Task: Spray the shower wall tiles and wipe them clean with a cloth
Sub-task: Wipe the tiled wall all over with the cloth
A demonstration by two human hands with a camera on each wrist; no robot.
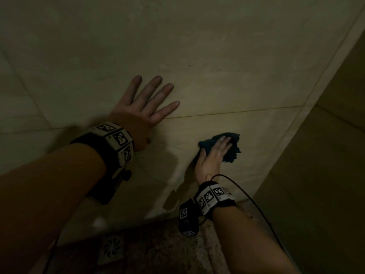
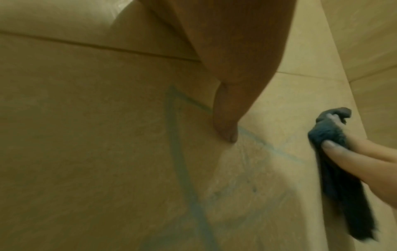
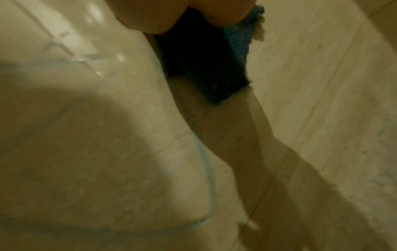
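The beige shower wall tiles (image 1: 217, 66) fill the head view. My left hand (image 1: 146, 103) lies flat on the wall with its fingers spread and holds nothing. Lower right of it, my right hand (image 1: 215, 153) presses a dark blue cloth (image 1: 232, 149) against a tile. In the left wrist view the right thumb and fingers pinch the bunched cloth (image 2: 328, 134), and its tail hangs down the wall. Bluish streaks (image 2: 178, 152) run across the tile beside my left thumb. In the right wrist view the cloth (image 3: 204, 68) sits under my palm. No spray bottle is in view.
A side wall (image 1: 325, 155) meets the tiled wall in a corner at the right. Below is a speckled floor (image 1: 167, 244) with a square drain cover (image 1: 111, 248). A thin black cable (image 1: 248, 194) runs from my right wrist. A small pale round object (image 1: 99, 222) lies near the wall's foot.
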